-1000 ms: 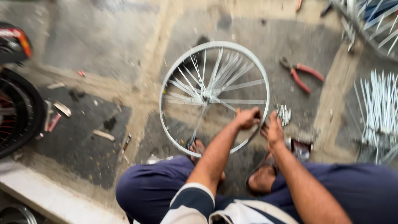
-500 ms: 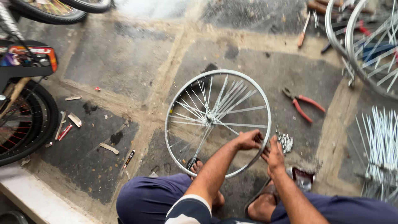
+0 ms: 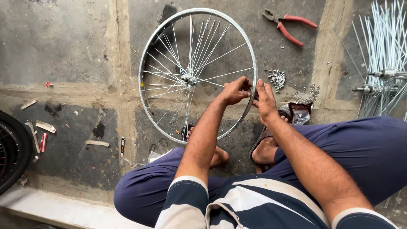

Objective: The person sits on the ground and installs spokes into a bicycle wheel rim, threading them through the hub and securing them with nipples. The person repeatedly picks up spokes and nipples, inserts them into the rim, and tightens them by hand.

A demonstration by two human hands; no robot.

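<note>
Presently: spoked wheel rim (image 3: 152,55) lay on the floor (image 3: 63,42), many spokes already laced; left hand (image 3: 234,90) and right hand (image 3: 265,101) pinched its near edge, fingers narrow, loose nipples (image 3: 277,78) and red pliers (image 3: 292,26) beyond, unused.

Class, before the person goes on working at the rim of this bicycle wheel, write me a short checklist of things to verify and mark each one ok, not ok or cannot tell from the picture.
1. Both hands at the rim: left hand and right hand meet at the right side of the bicycle wheel. Ok.
2. Spoke seated in the rim where the fingers work: hidden by the hands. Cannot tell.
3. Spokes joined at the hub: many run there. Ok.
4. Spare nipples within sight: small metal pile lies on the floor beside the rim. Ok.
5. Red-handled pliers to hand: on the floor beyond the wheel, untouched. Ok.
6. Loose spokes available: a bundle lies at the right. Ok.
</note>
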